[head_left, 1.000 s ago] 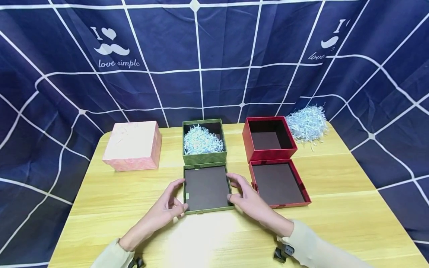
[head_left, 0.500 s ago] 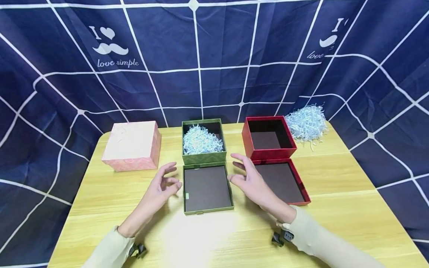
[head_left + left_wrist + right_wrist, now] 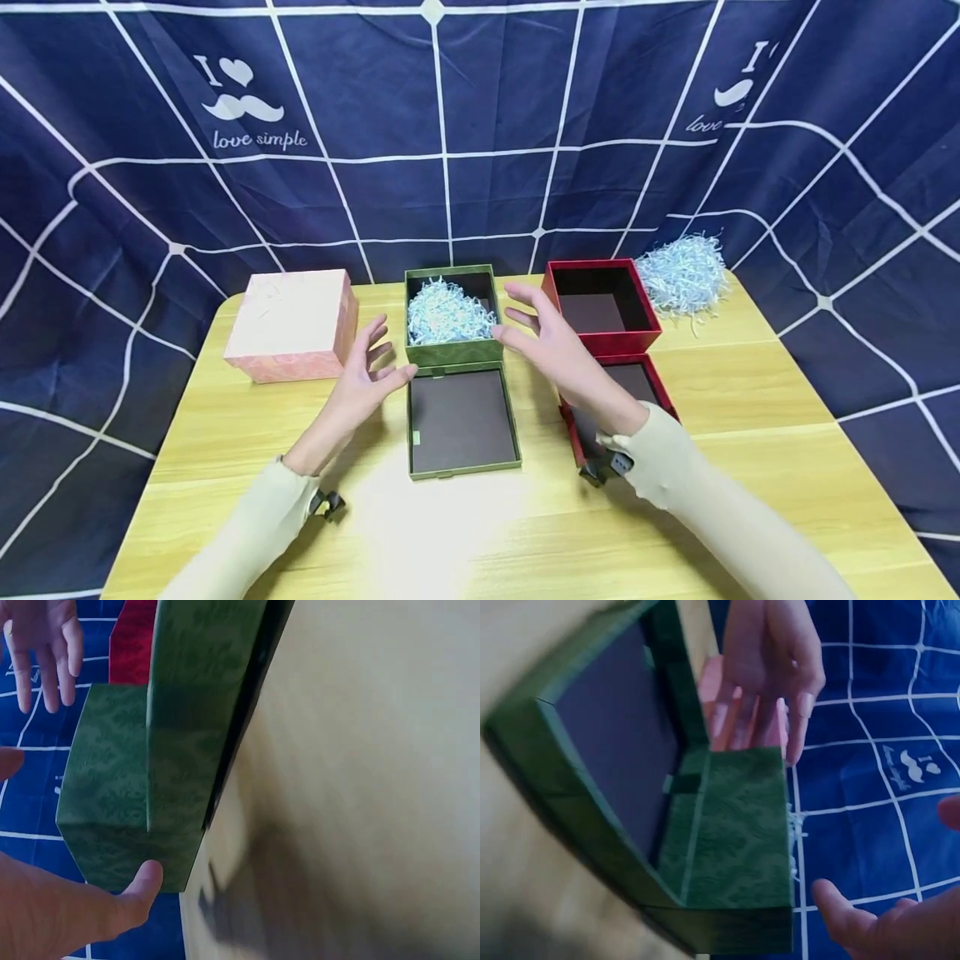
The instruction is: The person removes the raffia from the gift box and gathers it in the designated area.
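Note:
A green box (image 3: 456, 353) stands at the back middle of the table, with pale blue shredded paper (image 3: 448, 312) inside. Against its front, a green lid (image 3: 462, 421) lies with its dark inside up. My left hand (image 3: 365, 379) hovers left of where box and lid meet, fingers spread and holding nothing. On the other side, my right hand (image 3: 553, 346) is raised between the green box and the red box (image 3: 618, 343), its fingers apart. In the right wrist view both the left hand (image 3: 769, 667) and the right hand (image 3: 900, 922) flank the green box.
A closed pink box (image 3: 288, 321) stands at the left. The red box's lid (image 3: 637, 379) lies before it, partly hidden by my right arm. More shredded paper (image 3: 684, 275) is heaped at the back right. Dark blue curtain (image 3: 495, 192) surrounds the table (image 3: 285, 433).
Both hands have left the sides of the green lid and moved away from me, up beside the green box. The boxes and lids look unmoved.

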`<act>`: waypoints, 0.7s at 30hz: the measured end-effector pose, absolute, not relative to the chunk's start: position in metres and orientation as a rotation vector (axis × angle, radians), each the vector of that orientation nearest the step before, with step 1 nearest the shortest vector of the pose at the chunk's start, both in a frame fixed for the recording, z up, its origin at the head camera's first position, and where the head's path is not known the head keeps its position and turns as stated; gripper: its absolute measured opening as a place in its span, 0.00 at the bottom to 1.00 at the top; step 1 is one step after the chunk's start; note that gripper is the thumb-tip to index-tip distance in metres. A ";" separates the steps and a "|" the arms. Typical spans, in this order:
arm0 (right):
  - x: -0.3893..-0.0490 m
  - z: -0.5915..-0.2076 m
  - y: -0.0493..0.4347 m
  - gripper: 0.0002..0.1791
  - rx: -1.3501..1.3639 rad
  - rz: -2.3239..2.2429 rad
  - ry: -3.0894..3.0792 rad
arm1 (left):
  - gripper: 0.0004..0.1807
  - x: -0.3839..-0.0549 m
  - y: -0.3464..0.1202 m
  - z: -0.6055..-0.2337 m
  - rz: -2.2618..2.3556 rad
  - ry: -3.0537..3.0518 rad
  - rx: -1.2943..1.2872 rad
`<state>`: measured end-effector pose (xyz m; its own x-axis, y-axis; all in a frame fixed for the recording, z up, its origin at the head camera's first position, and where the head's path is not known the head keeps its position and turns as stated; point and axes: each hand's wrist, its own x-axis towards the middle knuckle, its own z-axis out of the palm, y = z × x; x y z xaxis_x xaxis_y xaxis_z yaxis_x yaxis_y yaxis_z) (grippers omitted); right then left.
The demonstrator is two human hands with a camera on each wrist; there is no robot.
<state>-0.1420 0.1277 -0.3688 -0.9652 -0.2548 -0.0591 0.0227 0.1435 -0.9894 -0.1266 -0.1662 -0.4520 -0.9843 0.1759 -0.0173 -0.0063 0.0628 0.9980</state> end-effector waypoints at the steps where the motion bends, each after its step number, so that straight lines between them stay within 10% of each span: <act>1: -0.147 -0.367 0.125 0.42 -0.232 -1.927 2.166 | 0.53 -0.130 -0.166 -0.451 2.048 2.196 0.188; 21: -0.223 -0.370 0.075 0.58 0.063 -1.567 1.953 | 0.71 -0.193 -0.163 -0.431 1.636 2.204 0.315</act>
<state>-0.2227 0.0750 -0.3696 -0.8030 -0.3366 -0.4918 0.4071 0.2930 -0.8651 -0.1927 -0.1631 -0.4308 -0.9039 0.3947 -0.1648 -0.0434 0.2985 0.9534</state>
